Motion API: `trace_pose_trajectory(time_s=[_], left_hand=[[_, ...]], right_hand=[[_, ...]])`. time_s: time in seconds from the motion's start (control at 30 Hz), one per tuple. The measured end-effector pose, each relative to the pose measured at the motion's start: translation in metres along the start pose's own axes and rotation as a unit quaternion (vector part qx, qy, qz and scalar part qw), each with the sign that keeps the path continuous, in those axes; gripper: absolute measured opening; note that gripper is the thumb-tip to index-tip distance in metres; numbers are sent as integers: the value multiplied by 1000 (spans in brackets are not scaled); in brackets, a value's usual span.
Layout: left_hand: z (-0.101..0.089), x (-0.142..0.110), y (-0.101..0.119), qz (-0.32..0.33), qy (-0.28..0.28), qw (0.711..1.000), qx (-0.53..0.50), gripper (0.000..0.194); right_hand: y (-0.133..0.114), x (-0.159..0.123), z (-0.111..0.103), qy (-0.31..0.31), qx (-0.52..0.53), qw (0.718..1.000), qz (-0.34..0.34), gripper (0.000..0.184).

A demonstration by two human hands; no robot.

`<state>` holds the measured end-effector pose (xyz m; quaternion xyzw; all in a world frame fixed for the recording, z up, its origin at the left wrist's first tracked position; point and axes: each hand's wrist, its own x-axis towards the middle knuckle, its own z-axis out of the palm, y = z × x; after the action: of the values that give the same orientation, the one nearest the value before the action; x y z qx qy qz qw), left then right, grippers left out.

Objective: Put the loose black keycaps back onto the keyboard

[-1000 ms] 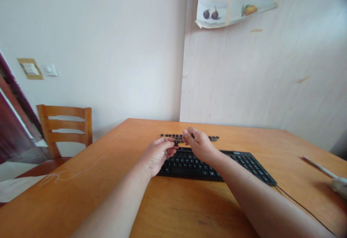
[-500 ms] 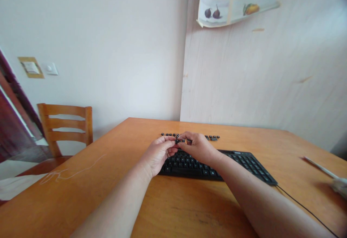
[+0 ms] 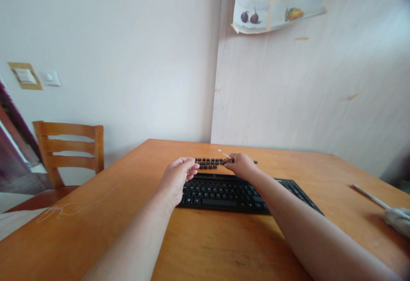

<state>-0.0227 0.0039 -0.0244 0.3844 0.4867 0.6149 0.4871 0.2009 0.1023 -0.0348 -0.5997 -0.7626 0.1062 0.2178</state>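
Note:
My left hand (image 3: 180,177) is closed in a pinch above the left part of a black keyboard (image 3: 218,203); what its fingertips hold, if anything, is hidden. In my right hand (image 3: 242,165) is a wire keycap puller (image 3: 226,156), its thin metal prongs pointing up and left. That hand is over the keyboard's back edge, near the rows of loose black keycaps (image 3: 208,162) on the table behind it. The upper left section of the keyboard shows bare where keycaps are off. My right forearm covers part of its right side.
The wooden table (image 3: 205,242) reaches back to the wall. A pale stick-like thing with a bundled end (image 3: 371,196) lies at the right. A wooden chair (image 3: 68,146) stands left of the table. A fruit picture (image 3: 278,3) hangs on the wall.
My hands have come apart: the left moved slightly left, the right moved right with the keycap puller. Its prongs now point up, away from the left fingers. The view shifted a little.

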Motion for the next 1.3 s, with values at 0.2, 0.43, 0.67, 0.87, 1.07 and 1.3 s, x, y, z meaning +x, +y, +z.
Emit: trace_pose_trajectory(time_s=[0.2,0.43,0.67,0.87,1.07,1.3], left_hand=[[-2,1,0,-1,6,1000,0,30],[-2,1,2,5,6,1000,-1,29],[-2,1,2,3,3,1000,4,29],[-1,0,2,-1,1,1000,10,26],[-1,0,2,1,2,1000,15,25],[2,-3,2,15,5,999,39,24]], right_hand=[[-6,12,8,-35,-29,999,14,19],[-4,19,18,-50,-54,997,28,20],[-2,23,25,-61,-57,996,27,21],[-4,23,26,-60,-54,996,26,21],[-8,20,20,-41,-26,999,17,18],[-14,12,-7,5,64,998,24,32]])
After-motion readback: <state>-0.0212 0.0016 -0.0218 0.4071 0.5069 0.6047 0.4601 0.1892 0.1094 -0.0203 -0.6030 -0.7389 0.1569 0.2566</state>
